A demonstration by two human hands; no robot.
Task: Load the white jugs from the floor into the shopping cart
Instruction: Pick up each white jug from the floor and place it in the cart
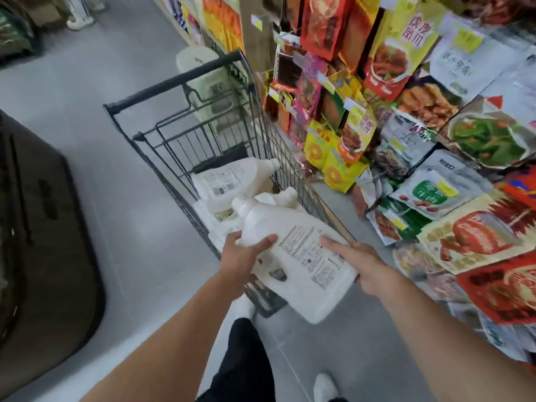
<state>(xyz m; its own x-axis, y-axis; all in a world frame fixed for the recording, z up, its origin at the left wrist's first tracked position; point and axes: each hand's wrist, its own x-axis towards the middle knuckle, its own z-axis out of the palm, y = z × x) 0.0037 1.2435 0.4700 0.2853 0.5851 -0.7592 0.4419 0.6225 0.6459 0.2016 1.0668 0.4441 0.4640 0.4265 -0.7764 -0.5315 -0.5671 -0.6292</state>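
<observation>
I hold a white jug (pixel 293 250) with a printed label over the near end of the black wire shopping cart (pixel 185 79). It lies tilted, cap pointing away from me. My left hand (pixel 240 259) grips its left side near the neck, and my right hand (pixel 362 265) holds its right side near the base. Inside the cart lie more white jugs: one on its side (pixel 229 178) further in, another (pixel 278 198) just behind the held jug, and part of another (pixel 208 216) low at the left.
Racks of colourful snack packets (pixel 420 126) crowd the right side, close to the cart. A dark bulky object (pixel 43 242) stands at the left. Grey floor (pixel 95 82) runs ahead. A pale plastic stool (pixel 203 74) stands beyond the cart. My white shoes (pixel 324 387) show below.
</observation>
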